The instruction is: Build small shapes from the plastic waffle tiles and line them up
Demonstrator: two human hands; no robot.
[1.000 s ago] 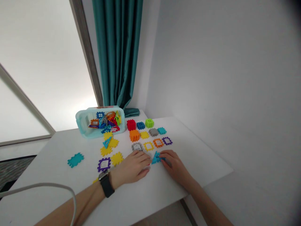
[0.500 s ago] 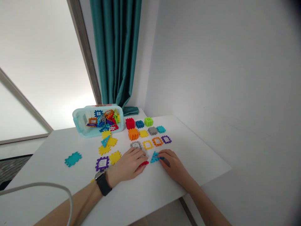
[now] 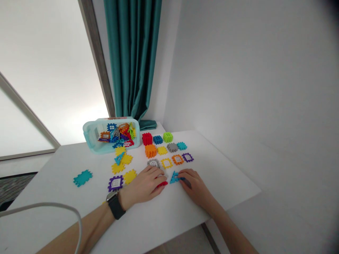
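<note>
My left hand, with a black watch on its wrist, lies on the white table and its curled fingers press on a red piece. My right hand rests beside it and pinches the corner of a blue triangle piece lying flat on the table. Just beyond my fingers runs a row of frame tiles: grey, yellow, orange and purple.
A pale blue box lies on its side at the back, full of coloured pieces. Thick red, orange and green blocks stand behind the tiles. Yellow tiles, a purple tile and a teal tile lie left. A grey cable crosses near me.
My left hand's fingers have drawn back a little, baring a red piece under the fingertips. The right hand and the blue triangle have barely moved.
</note>
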